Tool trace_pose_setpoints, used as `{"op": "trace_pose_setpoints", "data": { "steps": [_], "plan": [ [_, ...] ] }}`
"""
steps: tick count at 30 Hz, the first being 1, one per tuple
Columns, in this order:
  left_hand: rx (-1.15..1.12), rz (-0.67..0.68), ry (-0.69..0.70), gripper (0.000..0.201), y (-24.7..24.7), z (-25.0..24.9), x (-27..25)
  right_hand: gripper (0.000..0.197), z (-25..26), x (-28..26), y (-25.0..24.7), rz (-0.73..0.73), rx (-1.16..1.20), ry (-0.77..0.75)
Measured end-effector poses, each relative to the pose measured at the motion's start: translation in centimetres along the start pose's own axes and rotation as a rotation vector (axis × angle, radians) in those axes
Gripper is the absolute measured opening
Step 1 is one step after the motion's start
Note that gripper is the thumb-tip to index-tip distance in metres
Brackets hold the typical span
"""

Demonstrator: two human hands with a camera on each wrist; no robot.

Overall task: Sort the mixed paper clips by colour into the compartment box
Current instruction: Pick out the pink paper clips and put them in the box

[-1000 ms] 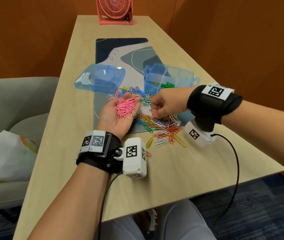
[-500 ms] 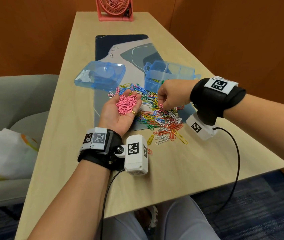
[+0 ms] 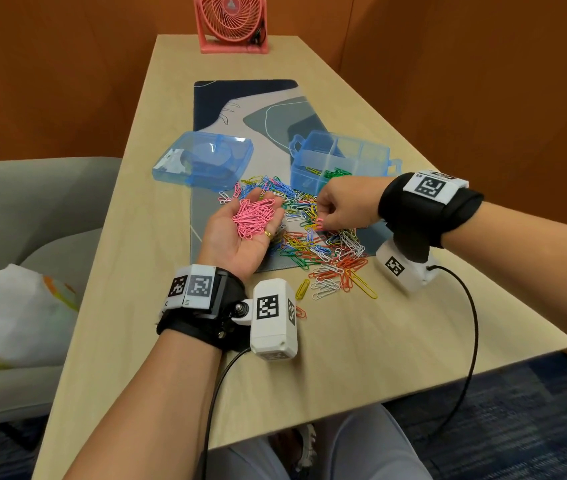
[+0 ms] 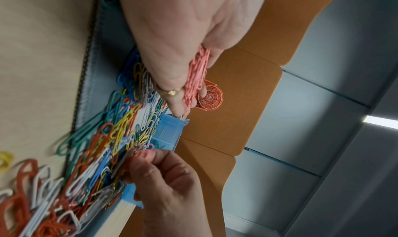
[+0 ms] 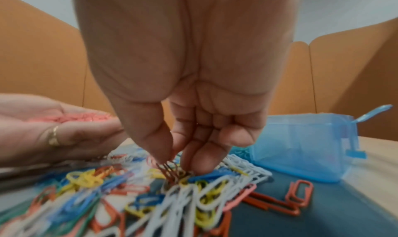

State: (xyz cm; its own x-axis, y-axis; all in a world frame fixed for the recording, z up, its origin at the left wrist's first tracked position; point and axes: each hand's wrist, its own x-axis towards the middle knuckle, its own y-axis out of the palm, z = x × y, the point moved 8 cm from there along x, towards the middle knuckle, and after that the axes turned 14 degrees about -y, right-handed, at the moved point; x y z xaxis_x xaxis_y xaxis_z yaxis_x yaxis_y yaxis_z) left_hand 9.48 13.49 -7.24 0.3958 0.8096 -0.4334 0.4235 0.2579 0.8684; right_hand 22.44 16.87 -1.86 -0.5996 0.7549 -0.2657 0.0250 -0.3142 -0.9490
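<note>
My left hand (image 3: 230, 240) lies palm up at the pile's left edge, fingers relaxed, carrying a heap of pink clips (image 3: 254, 218) (image 4: 196, 77). The mixed pile of coloured paper clips (image 3: 323, 251) spreads over the mat and onto the table. My right hand (image 3: 340, 202) reaches down into the pile's far part. Its thumb and fingertips (image 5: 163, 148) pinch a pink clip (image 3: 320, 223). Just behind that hand stands the blue compartment box (image 3: 361, 147), open, with green clips (image 3: 335, 173) and a few yellow clips (image 3: 313, 170) in its near compartments.
The box's blue lid (image 3: 202, 161) lies on the mat's left side, behind my left hand. A pink fan (image 3: 231, 22) stands at the table's far end. The patterned mat (image 3: 247, 109) runs under the box. Loose clips (image 3: 327, 289) lie near the front. A grey sofa (image 3: 32, 202) stands left.
My right hand has shifted about over the far part of the pile and now pinches a pink clip. The left hand has kept still with its pink heap.
</note>
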Motion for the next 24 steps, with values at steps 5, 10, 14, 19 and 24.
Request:
{"op": "trace_pose_setpoints", "data": {
  "steps": [5,10,14,19,24],
  "plan": [
    [-0.003,0.0,-0.007,0.038,0.0,0.0,0.1,0.004,-0.5,-0.1,-0.9,-0.038,0.084,0.027],
    [0.018,-0.013,0.002,0.038,0.0,-0.1,0.1,0.011,-0.6,-0.2,-1.9,-0.077,0.129,0.023],
    [0.023,-0.02,0.007,0.038,-0.1,-0.1,0.1,0.006,-0.2,0.1,-2.5,-0.065,0.065,0.03],
    [0.006,-0.012,0.009,0.038,0.0,-0.1,0.0,0.01,0.5,0.4,-1.0,0.005,-0.039,0.055],
    [-0.008,0.001,0.0,0.038,0.0,-0.1,0.0,0.007,0.9,0.4,-0.3,0.014,-0.054,0.058]
  ]
}}
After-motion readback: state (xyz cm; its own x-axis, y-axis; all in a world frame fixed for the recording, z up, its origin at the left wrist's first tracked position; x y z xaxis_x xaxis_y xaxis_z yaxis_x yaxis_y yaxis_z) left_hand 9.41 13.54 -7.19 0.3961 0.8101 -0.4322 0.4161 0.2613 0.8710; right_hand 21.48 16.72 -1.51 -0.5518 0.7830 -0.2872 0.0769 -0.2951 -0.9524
